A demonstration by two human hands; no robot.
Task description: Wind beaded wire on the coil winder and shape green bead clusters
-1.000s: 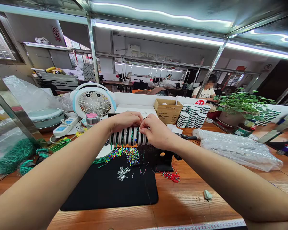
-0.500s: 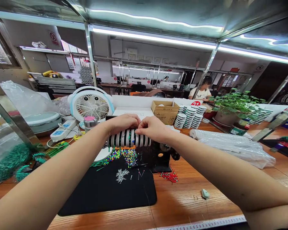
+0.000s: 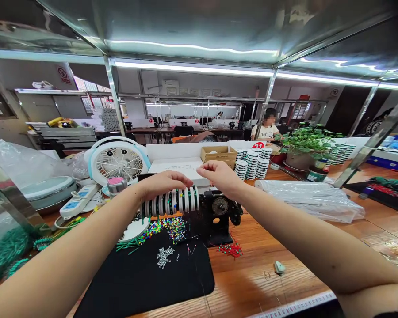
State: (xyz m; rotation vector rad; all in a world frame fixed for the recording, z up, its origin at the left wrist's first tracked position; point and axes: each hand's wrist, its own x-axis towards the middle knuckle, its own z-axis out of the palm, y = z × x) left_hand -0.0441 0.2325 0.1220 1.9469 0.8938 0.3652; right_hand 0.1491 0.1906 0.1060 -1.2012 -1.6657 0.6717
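A row of white rings or spools (image 3: 169, 201), with dark gaps and green bits between them, sits on the black machine (image 3: 220, 212). My left hand (image 3: 162, 183) lies over the top of this row, fingers stretched to the right, nothing visible in them. Up and to the right, apart from the row, my right hand (image 3: 220, 176) has thumb and forefinger pinched together. Anything between those fingertips is too small to make out. Below lie colourful pin heads (image 3: 175, 229) and a small pile of silver metal pieces (image 3: 165, 257) on a black mat (image 3: 152, 287).
At the left stand a white fan (image 3: 117, 161), a power strip (image 3: 81, 201) and a pink-lidded cup (image 3: 116, 185). Behind are a cardboard box (image 3: 219, 154) and stacked white spools (image 3: 252, 161). A plastic-wrapped roll (image 3: 305, 198) and red pieces (image 3: 230, 249) lie right. A person (image 3: 267, 128) sits beyond.
My hands, which were together at the top of the row, have parted. The right has lifted away and the left has flattened over the row. The camera view has tilted upward and shifted.
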